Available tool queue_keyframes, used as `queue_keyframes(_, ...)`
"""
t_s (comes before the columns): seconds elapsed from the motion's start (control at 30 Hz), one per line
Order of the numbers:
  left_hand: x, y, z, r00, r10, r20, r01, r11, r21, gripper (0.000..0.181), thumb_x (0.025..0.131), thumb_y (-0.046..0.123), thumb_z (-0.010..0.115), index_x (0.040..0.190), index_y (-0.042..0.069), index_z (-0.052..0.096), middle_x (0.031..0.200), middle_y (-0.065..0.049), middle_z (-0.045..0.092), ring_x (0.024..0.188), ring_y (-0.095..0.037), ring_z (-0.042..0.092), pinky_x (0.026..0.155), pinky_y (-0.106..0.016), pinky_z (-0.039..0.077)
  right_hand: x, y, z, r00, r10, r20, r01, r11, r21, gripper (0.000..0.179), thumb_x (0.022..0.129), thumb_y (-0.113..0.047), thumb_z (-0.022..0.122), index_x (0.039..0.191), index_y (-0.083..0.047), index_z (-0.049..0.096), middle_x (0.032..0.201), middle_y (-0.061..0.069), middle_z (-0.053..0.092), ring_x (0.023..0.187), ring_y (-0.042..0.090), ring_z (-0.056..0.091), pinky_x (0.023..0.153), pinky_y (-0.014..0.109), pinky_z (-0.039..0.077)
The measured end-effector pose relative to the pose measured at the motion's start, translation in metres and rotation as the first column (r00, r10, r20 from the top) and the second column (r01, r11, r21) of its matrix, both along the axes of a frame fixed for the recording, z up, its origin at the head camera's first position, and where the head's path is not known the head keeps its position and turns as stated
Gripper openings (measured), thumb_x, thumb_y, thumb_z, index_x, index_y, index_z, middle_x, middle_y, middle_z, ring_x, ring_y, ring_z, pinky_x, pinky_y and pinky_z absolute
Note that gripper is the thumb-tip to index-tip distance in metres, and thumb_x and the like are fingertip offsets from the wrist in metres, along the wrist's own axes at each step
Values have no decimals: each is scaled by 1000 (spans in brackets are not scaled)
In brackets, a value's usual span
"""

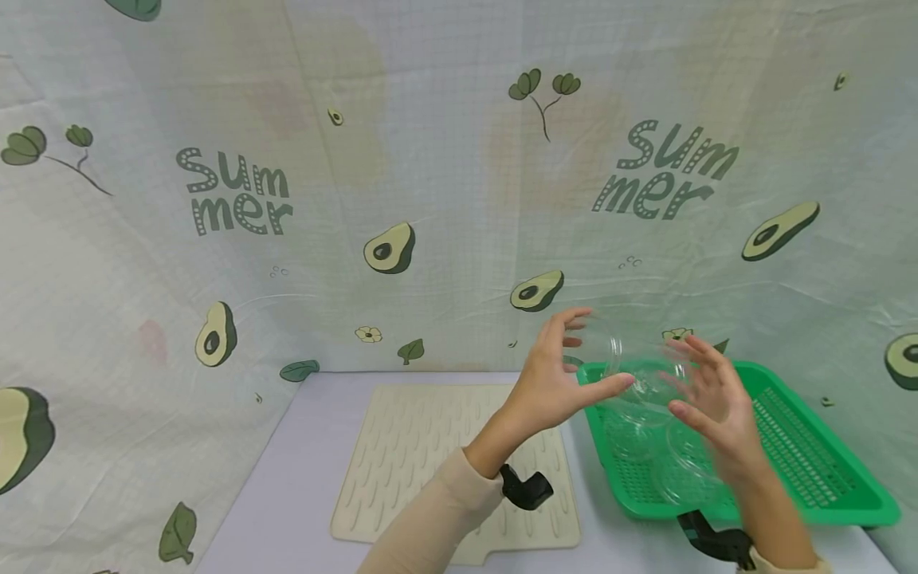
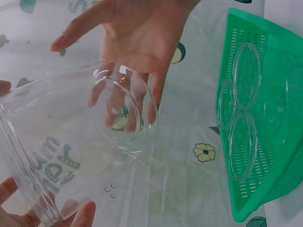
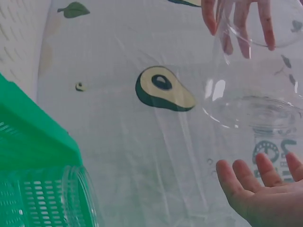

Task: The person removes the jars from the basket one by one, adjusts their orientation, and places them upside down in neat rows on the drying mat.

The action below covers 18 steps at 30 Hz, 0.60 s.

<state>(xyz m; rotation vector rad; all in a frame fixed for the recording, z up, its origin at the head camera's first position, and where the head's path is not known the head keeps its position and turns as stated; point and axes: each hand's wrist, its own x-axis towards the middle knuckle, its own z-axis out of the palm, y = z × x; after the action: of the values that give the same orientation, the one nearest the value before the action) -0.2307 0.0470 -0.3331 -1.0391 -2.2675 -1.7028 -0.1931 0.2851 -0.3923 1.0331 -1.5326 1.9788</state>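
Note:
A clear bowl with a thick rim is tipped on its side above the basket. My left hand grips it at the rim, thumb on the near side and fingers spread behind. Close to its narrower base is my right hand, fingers parted and slightly bent. In the right wrist view that right hand shows a gap between its fingertips and the bowl. More clear round bowls lie in the green basket.
A cream textured mat lies left of the basket on the pale table. Behind stands a cloth printed with avocados, leaves and lettering. Black camera mounts sit on both wrists.

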Motion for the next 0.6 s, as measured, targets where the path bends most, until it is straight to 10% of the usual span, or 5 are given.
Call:
queue_keyframes(0.17,-3,-3,-1,1000,-1,29,0,999,55,78,87,37,78,149,36,32,141,6,43,120,-10,51,87,-28,53,-4,-10,-12,986,159,54,-148,976,-158,66,95,16,43,153,12,11,154,26,30,139,35,38,106,39,44)
queue_keyframes(0.3,-5,-5,-3,998,-17,58,10,993,119,76,87,33,78,148,39,33,140,7,44,119,-10,52,87,-31,54,-6,-22,-20,948,293,127,-232,906,-354,64,96,9,50,153,3,21,149,25,39,133,37,47,104,45,45)
queue_keyframes(0.6,-9,-7,-8,992,-92,92,68,970,232,73,90,37,74,149,38,31,143,3,42,124,-19,52,90,-31,53,-2,-54,-25,878,419,231,-234,797,-556,81,99,-13,58,157,-6,2,158,23,27,142,34,36,115,41,31)
